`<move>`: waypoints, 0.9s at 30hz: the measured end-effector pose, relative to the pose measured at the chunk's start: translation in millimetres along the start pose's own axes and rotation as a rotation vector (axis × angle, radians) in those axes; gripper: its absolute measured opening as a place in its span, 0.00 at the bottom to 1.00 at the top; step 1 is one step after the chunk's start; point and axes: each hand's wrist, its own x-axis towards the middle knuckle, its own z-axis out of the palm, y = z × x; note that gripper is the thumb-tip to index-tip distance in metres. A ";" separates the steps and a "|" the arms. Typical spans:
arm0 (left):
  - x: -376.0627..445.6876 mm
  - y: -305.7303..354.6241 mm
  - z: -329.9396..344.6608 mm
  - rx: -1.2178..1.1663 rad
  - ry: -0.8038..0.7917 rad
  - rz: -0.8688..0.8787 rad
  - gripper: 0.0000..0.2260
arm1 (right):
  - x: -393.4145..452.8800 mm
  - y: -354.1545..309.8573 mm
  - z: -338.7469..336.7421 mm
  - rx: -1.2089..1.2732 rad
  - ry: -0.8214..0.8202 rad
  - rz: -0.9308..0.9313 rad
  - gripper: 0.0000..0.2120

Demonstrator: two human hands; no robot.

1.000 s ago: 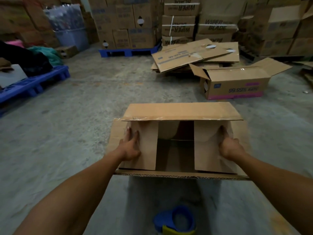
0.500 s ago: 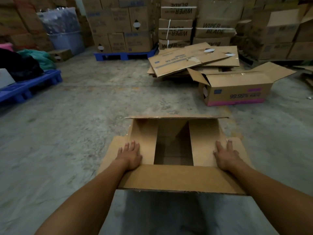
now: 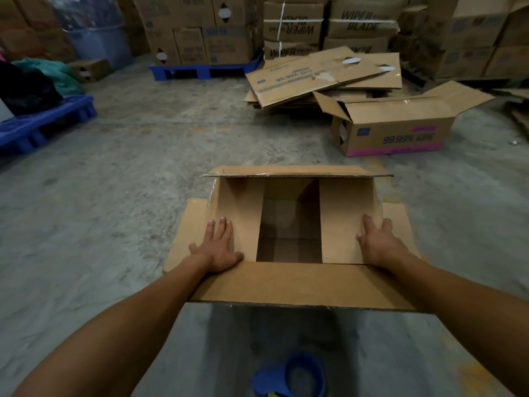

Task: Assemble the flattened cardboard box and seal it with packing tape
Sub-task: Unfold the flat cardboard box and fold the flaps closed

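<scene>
here the left hand (image 3: 219, 247) and right hand (image 3: 378, 243) press flat, fingers spread and gripping nothing, on the cardboard box's (image 3: 292, 285) folded-in side flaps; the tape dispenser (image 3: 290, 376) lies near.

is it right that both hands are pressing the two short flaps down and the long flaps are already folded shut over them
Not quite. The head view shows the left hand and right hand flat on the two short flaps, but the near long flap and far long flap are still open, with a gap into the box.
</scene>
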 end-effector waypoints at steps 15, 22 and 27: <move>-92.4 27.9 -20.3 0.165 -0.394 0.006 0.41 | -68.1 -8.2 -60.5 -0.409 -0.149 -0.119 0.14; -114.4 58.4 -46.2 0.032 -0.527 0.156 0.36 | -39.6 -45.9 -54.3 -0.208 0.352 -0.462 0.23; -128.4 70.7 -74.0 -0.354 -0.861 0.421 0.45 | -13.5 -34.6 -24.4 -0.304 -0.209 -0.370 0.34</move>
